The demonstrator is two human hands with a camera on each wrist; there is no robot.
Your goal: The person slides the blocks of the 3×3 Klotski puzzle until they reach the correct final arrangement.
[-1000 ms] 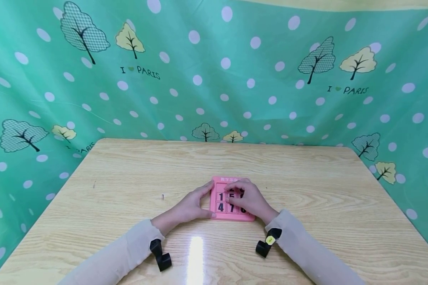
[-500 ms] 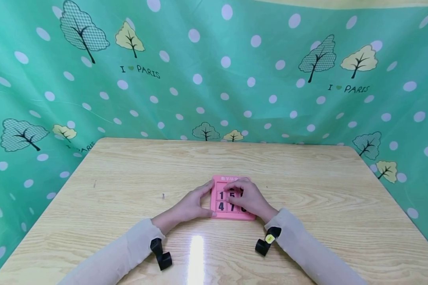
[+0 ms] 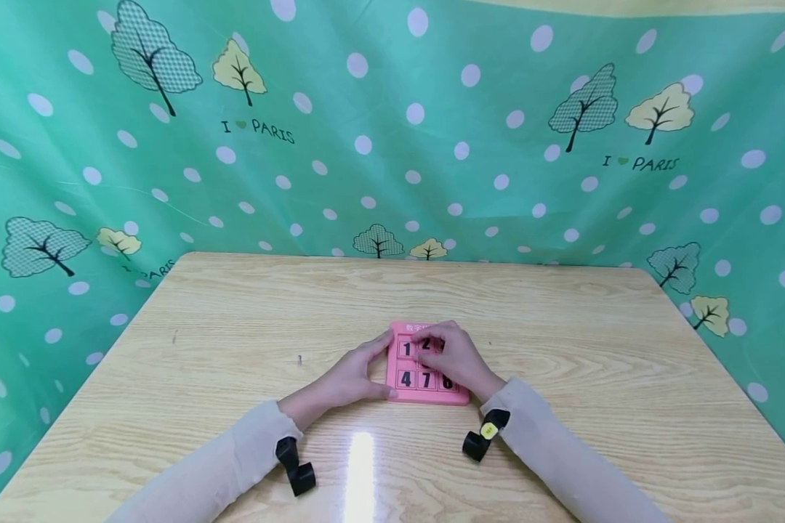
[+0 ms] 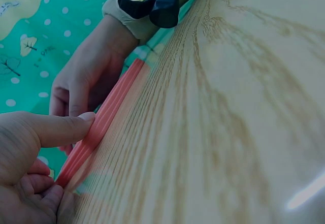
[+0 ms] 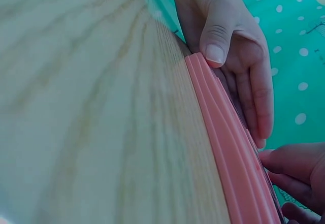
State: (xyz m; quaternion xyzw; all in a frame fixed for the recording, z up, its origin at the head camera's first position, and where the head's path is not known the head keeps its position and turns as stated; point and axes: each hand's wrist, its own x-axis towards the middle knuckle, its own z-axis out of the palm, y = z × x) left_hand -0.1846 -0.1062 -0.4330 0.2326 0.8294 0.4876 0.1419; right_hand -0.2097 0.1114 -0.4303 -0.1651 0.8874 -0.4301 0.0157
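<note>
A pink sliding number puzzle [image 3: 425,397] lies on the table in the head view, its black-numbered tiles in rows. Tile 1 [image 3: 406,350] stands in the top left cell, and the cell below it shows no tile. Along the bottom sit tile 4 [image 3: 405,379], tile 7 and tile 8. My left hand [image 3: 348,376] grips the puzzle's left side, thumb at the near corner and fingers toward the far one. Over the upper right part bends my right hand [image 3: 456,358], thumb and fingertips at the tiles; it hides several of them.
The wooden table [image 3: 235,312] spreads around the puzzle, with a bright light reflection near its front. Behind and beside it hangs a green dotted cloth [image 3: 327,94] printed with trees. Black wrist cameras [image 3: 296,466] are strapped to both sleeves.
Tile 1 has slid up from the middle row to the top row of the left column. My right hand has shifted slightly, while the left hand keeps its place.
</note>
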